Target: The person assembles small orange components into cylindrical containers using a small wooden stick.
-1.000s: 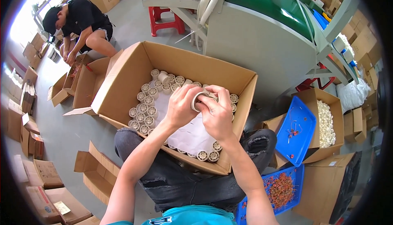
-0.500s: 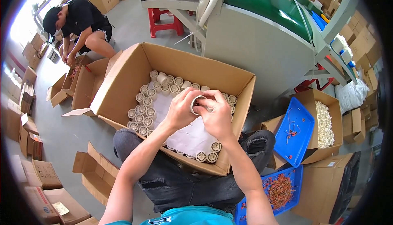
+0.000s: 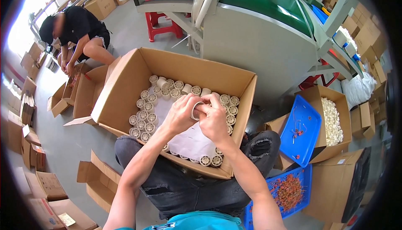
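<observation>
Over the big cardboard box [image 3: 201, 68] in front of my lap, my left hand [image 3: 179, 115] is wrapped round a white plastic cylinder [image 3: 194, 112], whose open end is turned toward my right hand [image 3: 213, 123]. The right fingers are closed together at the opening, with the tips inside it. Whatever they pinch in there is hidden. Many similar white cylinders [image 3: 149, 117] with slotted round ends line the box walls, standing around a white sheet [image 3: 192, 142] on the bottom.
To my right are a tilted blue tray [image 3: 289, 146] with a few wired parts, a blue tray [image 3: 307, 188] heaped with red wired pieces, and a carton [image 3: 349, 133] of small white parts. A person [image 3: 79, 33] crouches at far left. A green-topped bench [image 3: 251, 41] stands ahead.
My right fingers have pushed closer together and deeper into the cylinder's opening. The left hand keeps hold of the cylinder. The whole view has shifted slightly.
</observation>
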`<state>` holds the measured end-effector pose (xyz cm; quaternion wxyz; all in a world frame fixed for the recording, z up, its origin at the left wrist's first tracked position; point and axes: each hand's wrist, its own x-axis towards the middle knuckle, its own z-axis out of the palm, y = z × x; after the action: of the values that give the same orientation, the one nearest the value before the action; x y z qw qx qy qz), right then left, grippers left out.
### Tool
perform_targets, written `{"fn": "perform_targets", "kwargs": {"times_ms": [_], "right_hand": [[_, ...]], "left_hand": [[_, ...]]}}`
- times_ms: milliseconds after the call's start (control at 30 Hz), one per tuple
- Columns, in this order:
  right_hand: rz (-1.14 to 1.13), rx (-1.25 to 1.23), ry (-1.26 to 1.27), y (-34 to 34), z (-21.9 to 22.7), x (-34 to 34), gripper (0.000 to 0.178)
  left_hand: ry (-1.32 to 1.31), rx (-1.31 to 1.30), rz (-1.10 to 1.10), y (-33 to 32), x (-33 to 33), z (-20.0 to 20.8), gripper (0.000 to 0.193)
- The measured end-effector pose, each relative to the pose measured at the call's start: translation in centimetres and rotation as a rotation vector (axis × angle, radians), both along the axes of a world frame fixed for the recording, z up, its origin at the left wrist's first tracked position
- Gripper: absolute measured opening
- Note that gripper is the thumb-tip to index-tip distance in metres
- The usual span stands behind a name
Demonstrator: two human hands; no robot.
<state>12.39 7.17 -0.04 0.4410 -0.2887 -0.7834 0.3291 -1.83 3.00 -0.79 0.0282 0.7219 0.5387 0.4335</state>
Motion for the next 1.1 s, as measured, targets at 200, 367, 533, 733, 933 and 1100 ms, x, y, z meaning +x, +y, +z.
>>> {"fn": "perform_targets", "kwargs": {"times_ms": [200, 367, 533, 733, 933, 1100], "right_hand": [[-0.008, -0.082, 0.058, -0.2, 0.1, -0.4, 0.018], [0.021, -0.135, 0.067, 0.6, 0.2, -0.2, 0.017], [0.019, -0.116, 0.092, 0.5, 2.4, 0.7, 0.016], [0.085, -0.179, 0.061, 1.0, 2.8, 1.5, 0.029], [-0.099, -0.028, -0.082, 3.0, 1.7, 2.1, 0.035], [-0.32, -0.087, 0.173, 4.7, 3.4, 3.9, 0.031]], "left_hand": [[-0.046, -0.008, -0.006, 0.1, -0.2, 0.0, 0.055], [-0.133, -0.063, 0.023, 0.2, 0.2, 0.1, 0.051], [-0.258, 0.022, 0.009, 0.8, 0.2, -0.4, 0.057], [-0.35, 0.063, 0.027, 1.8, 0.3, -1.5, 0.066], [-0.245, -0.379, -0.278, 6.3, -2.4, -1.9, 0.108], [0.196, -0.606, 0.115, 9.1, -10.0, -12.0, 0.096]]}}
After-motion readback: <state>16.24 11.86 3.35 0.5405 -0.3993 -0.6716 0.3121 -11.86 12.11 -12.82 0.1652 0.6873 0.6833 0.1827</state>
